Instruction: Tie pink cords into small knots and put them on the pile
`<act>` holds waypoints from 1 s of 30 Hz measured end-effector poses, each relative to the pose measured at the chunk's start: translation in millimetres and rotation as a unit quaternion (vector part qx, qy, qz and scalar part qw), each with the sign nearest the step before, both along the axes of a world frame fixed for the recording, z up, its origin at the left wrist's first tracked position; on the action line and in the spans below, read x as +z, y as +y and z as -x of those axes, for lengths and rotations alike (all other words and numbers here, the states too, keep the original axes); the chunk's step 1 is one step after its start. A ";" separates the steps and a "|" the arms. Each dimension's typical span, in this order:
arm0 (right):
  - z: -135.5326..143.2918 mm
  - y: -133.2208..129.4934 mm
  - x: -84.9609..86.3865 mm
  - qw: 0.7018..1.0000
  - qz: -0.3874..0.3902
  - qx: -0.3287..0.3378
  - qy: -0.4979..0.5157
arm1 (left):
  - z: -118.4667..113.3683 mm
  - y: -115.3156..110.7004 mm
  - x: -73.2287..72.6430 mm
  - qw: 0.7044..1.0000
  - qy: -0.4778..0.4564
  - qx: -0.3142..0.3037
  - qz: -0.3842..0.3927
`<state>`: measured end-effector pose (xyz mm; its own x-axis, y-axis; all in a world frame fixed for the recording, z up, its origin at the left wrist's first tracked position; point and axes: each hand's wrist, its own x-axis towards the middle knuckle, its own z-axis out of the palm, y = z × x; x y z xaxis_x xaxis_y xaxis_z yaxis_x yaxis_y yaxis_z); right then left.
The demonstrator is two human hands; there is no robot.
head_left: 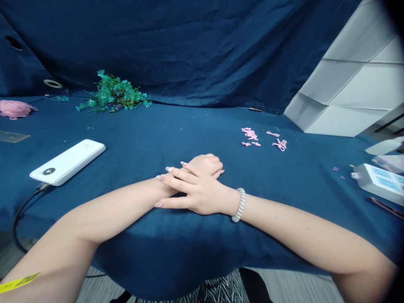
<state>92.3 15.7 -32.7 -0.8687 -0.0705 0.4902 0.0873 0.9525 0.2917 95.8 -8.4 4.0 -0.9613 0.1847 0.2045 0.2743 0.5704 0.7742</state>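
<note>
Both my hands rest on the blue cloth [195,130] near the table's front edge. My left hand [208,165] lies with its fingers curled in, partly covered by the other hand; nothing shows in it. Across the left wrist lies my right hand [197,189], palm down with its fingers spread, holding nothing. A clear coiled band [240,205] circles the right wrist. Beyond the hands, to the right, are several small pink yarn pieces [250,134] and a pink yarn bow [279,145].
A white power bank [67,162] with a black cable [23,208] lies left. Behind it are green-blue artificial flowers [118,93] and pink yarn [15,108]. A white power strip [380,183], a dark pen [386,207] and white panels [353,84] stand or lie right.
</note>
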 end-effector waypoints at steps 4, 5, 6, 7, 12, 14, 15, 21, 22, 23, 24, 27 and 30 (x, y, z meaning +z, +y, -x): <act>-0.1 -0.9 2.2 1.000 0.005 -0.004 -0.018 | 2.6 2.8 -7.5 1.000 0.016 -0.020 0.003; 0.1 -0.8 2.7 1.000 0.012 -0.012 -0.023 | 3.2 4.1 -9.3 1.000 0.013 -0.016 0.000; 0.3 -0.8 3.2 0.999 0.019 -0.020 -0.029 | 3.8 5.6 -10.8 1.000 0.005 -0.014 -0.005; 0.5 -0.6 3.6 0.999 0.025 -0.026 -0.034 | 4.2 6.9 -11.9 1.000 -0.006 -0.017 -0.010; 1.3 -0.4 3.0 0.999 0.038 -0.019 -0.034 | 6.3 7.2 -13.1 0.994 -0.053 -0.096 -0.018; 1.6 -0.3 1.6 0.998 0.046 -0.019 -0.030 | 7.5 4.6 -12.7 0.990 -0.064 -0.128 -0.016; 1.8 -0.2 1.0 0.998 0.050 -0.022 -0.031 | 8.0 3.4 -12.4 0.987 -0.073 -0.144 -0.014; 1.7 -0.1 0.8 0.996 0.071 -0.031 -0.047 | 7.7 4.4 -11.4 0.976 -0.102 -0.193 0.008; 1.5 -0.3 1.3 0.996 0.072 -0.028 -0.047 | 7.5 5.7 -11.9 0.983 -0.091 -0.160 0.004; 1.2 -0.5 1.9 0.996 0.073 -0.026 -0.049 | 7.3 7.0 -12.6 0.989 -0.080 -0.126 -0.001; 0.9 -0.7 2.5 0.996 0.074 -0.024 -0.050 | 7.2 8.3 -13.6 0.993 -0.072 -0.097 -0.005; 0.5 -1.2 3.8 0.996 0.072 -0.022 -0.049 | 6.7 11.3 -17.7 0.998 -0.050 -0.034 -0.012; 0.6 -0.8 3.3 0.997 0.068 -0.015 -0.044 | 5.6 12.5 -21.6 1.000 -0.012 0.020 -0.021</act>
<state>91.7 14.9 -29.5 -0.9098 0.0173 0.4147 0.0951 0.9812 0.1677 90.2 4.1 -17.6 -0.9723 0.1378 0.1886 0.2334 0.5466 0.8042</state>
